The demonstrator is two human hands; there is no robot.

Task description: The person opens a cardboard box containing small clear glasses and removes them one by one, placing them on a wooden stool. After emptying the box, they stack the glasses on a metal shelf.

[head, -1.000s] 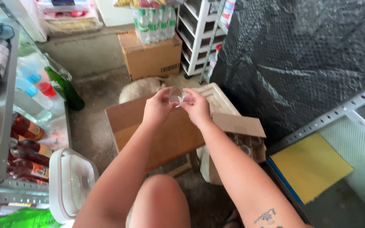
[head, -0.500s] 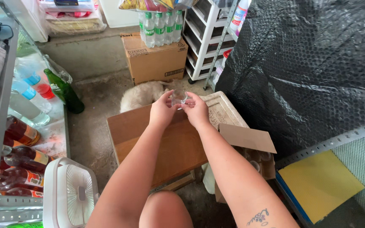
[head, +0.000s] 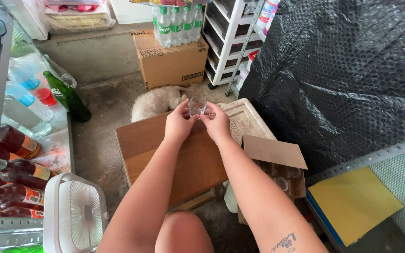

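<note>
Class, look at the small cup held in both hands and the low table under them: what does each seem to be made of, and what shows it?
Small cup: clear glass or hard plastic; the floor shows through it. Low table: brown wood or wood-look board, smooth, with a faint grain.

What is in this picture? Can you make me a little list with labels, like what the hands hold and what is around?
left hand: left hand grips the small clear glass from its side
right hand: right hand grips the same glass from the other side
under the hands: brown wooden table
beside the table: open cardboard box with more glasses inside
on the floor: pale furry animal, green glass bottle, white fan
farther back: closed cardboard box with drink bottles on top
</note>
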